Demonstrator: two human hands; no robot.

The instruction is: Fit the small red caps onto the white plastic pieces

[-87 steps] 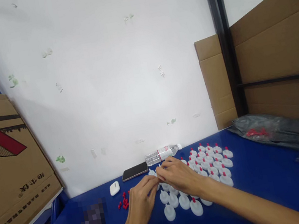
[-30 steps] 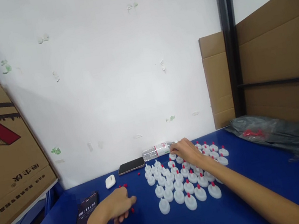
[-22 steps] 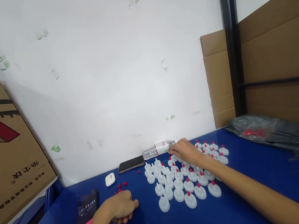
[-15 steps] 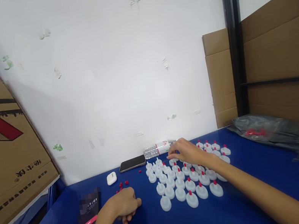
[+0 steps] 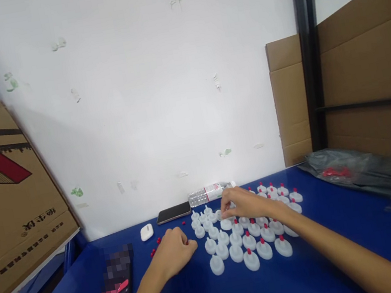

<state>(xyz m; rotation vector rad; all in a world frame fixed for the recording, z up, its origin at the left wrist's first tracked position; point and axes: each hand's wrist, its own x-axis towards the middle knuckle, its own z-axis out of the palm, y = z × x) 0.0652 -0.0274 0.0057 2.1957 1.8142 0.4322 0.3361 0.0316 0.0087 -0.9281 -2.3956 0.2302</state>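
Observation:
Several white plastic caps (image 5: 235, 240) stand in rows on the blue table (image 5: 350, 250); many carry a small red plug on top. My right hand (image 5: 241, 204) reaches over the far rows, fingers pinched on a white cap (image 5: 226, 223) lifted just above the others. My left hand (image 5: 174, 251) hovers left of the rows, fingers curled closed; whatever it holds is hidden. Several loose red plugs (image 5: 155, 247) lie just beyond it.
A phone with a lit screen (image 5: 116, 289) lies at the left on a cable. A dark phone (image 5: 173, 213), a white earbud case (image 5: 146, 232) and a lying water bottle (image 5: 209, 193) sit by the wall. A black bag (image 5: 371, 176) is at the right; cardboard boxes (image 5: 4, 200) flank both sides.
My left hand left the red plugs and moved right toward the caps. My right hand drew back from the far row with a white cap pinched in it.

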